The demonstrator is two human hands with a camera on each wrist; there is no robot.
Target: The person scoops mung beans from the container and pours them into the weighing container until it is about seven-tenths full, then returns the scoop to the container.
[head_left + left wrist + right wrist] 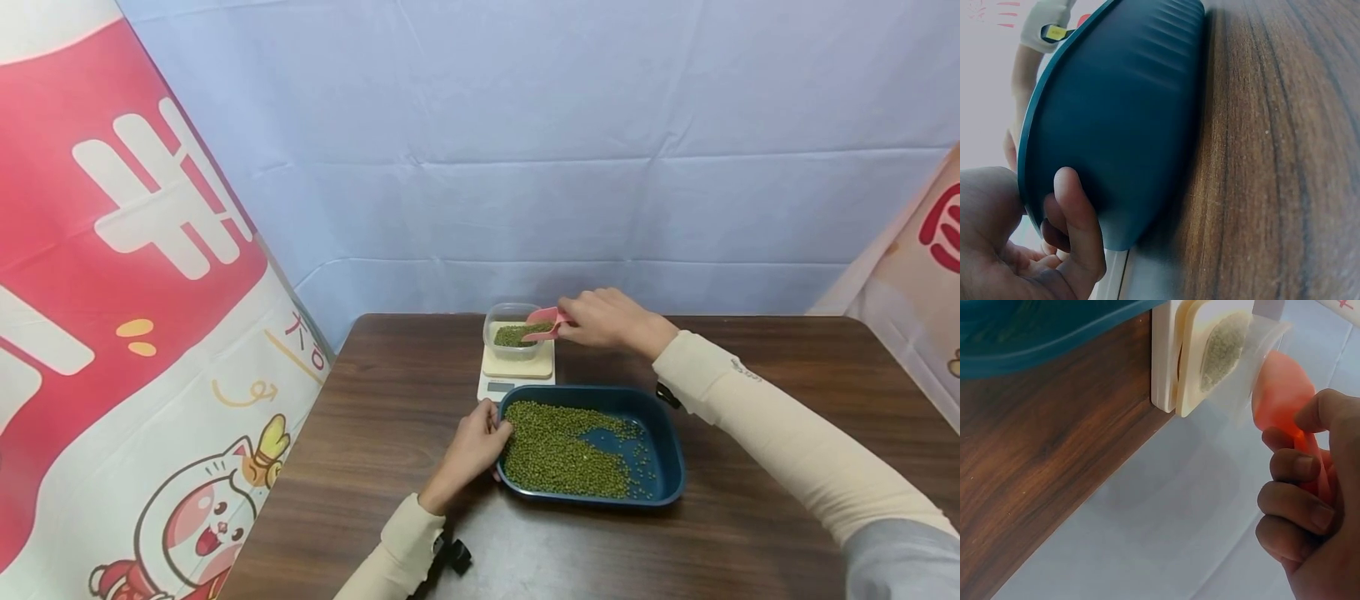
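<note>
My right hand (606, 319) grips the handle of a pink scoop (1282, 390), its fingers curled round it. In the head view the scoop holds green beans and tilts over the rim of a clear plastic tub (512, 313). Some green beans (513, 336) lie in that tub, which stands on a white kitchen scale (491, 392). My left hand (474, 446) holds the left rim of a dark blue tray (1110, 106), thumb at the rim and fingers against the outer wall. More green beans (562, 458) fill the tray's left side; its right side shows bare bottom with scattered beans.
The brown wooden table (375, 450) carries everything. Its back edge meets a pale blue cloth backdrop (525, 167). A printed red and white banner (112, 292) hangs at the left, another printed banner (930, 275) at the right. The scale stands close behind the tray.
</note>
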